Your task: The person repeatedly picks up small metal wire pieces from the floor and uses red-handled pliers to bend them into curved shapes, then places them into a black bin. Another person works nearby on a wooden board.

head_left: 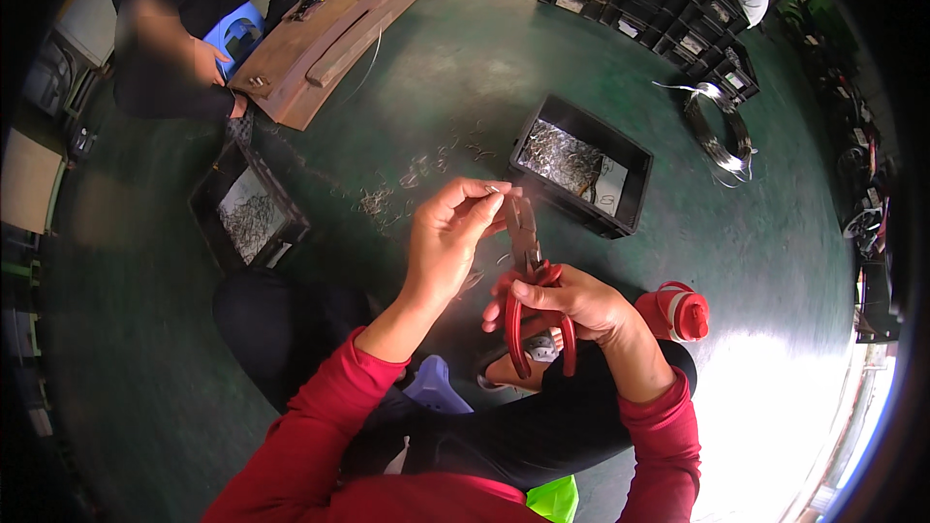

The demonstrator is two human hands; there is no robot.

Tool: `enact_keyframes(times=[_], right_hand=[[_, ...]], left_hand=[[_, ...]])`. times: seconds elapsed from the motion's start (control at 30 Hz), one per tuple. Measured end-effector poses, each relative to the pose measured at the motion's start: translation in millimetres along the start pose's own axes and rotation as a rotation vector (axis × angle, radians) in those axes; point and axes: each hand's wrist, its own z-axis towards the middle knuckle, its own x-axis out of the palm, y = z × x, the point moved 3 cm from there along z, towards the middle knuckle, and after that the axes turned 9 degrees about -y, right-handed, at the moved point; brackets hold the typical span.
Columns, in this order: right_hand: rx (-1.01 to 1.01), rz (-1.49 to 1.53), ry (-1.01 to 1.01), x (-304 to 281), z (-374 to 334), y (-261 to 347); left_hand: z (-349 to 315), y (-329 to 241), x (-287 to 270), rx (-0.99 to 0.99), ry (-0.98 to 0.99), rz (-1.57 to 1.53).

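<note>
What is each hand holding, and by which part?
The right hand holds the pliers by their red handles. The left hand pinches what looks like a small metal piece between thumb and finger; which part, I can't tell.

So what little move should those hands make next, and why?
Probably a small nudge of the left hand to line the tiny metal piece up with the tip of the red-handled pliers. That hand pinches the piece right by the plier tip, and the right hand holds the pliers; whether they already grip the piece is too small to tell.
</note>
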Motion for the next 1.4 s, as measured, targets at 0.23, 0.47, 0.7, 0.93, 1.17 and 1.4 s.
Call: enact_keyframes(times=[0.23,0.47,0.7,0.93,1.17,1.4], right_hand=[[-0.203,-0.506,-0.419,-13,-7,4],[-0.327,-0.891,-0.792,-18,-13,5],[-0.376,-0.986,-0.872,-18,-14,4],[-0.479,-1.1,-0.956,-15,-15,6],[-0.564,-1.247,-1.034,-17,-18,7],[-0.677,-1.393,-1.115,-19,-17,7]], left_hand=[[7,-9,-3,0.029,0.057,0.124],[6,-11,-12,-0.307,0.2,0.308],[-3,-15,-2,-0.178,0.155,0.367],[-11,-19,3,-0.244,0.178,0.394],[-14,-15,2,-0.327,0.177,0.233],[-14,-11,1,-0.407,0.145,0.172]])
